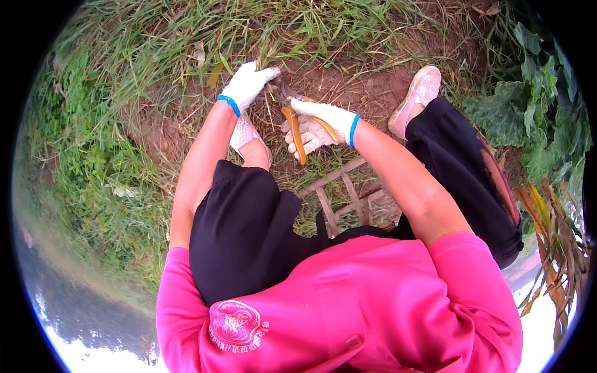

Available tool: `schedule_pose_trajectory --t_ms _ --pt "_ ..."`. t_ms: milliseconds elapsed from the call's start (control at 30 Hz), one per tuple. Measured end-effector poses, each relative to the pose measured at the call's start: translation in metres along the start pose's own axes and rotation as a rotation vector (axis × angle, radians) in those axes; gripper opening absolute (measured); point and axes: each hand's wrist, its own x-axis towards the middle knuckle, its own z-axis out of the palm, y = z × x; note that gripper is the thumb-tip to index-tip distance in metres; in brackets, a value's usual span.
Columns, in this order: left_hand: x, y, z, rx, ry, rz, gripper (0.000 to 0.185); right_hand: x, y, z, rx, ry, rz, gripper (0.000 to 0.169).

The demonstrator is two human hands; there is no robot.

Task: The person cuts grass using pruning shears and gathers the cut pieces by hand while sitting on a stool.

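My right hand [322, 123], in a white work glove with a blue cuff, holds pruning shears [295, 133] by their orange-yellow handles. The handles are spread apart, and the blades point toward my left hand. My left hand [247, 86], gloved the same way, pinches a few thin grass stems [264, 58] just above the soil. The stems' lower ends hang close to the shears' blades. Whether the blades touch a stem is unclear. Brown soil [336, 84] strewn with dry cut stalks lies around both hands.
Long grass [154, 42] covers the far side, and leafy weeds [79, 135] grow at left. My pink shoes [242, 130] stand on either side of my hands. A slatted frame [350, 186] lies beneath me. Broad green leaves [503, 112] and withered leaves [552, 238] are at right.
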Motion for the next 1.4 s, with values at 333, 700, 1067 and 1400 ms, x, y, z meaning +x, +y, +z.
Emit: schedule_pose_trajectory --t_ms 333,700,1067,1400 --pt "-0.006 0.004 -0.005 -0.223 0.002 -0.049 0.025 -0.001 -0.002 -0.003 -0.126 0.151 -0.154 0.051" --pt "0.006 0.04 -0.04 -0.707 -0.096 0.221 0.034 -0.102 0.02 -0.052 -0.244 0.596 -0.235 0.044" --pt "0.001 0.012 0.031 0.032 -0.186 0.042 0.034 -0.112 0.009 -0.07 -0.304 0.604 -0.136 0.045" --pt "0.005 -0.019 0.067 0.221 -0.303 -0.003 0.045 -0.09 -0.025 -0.035 -0.846 0.531 -0.105 0.041"
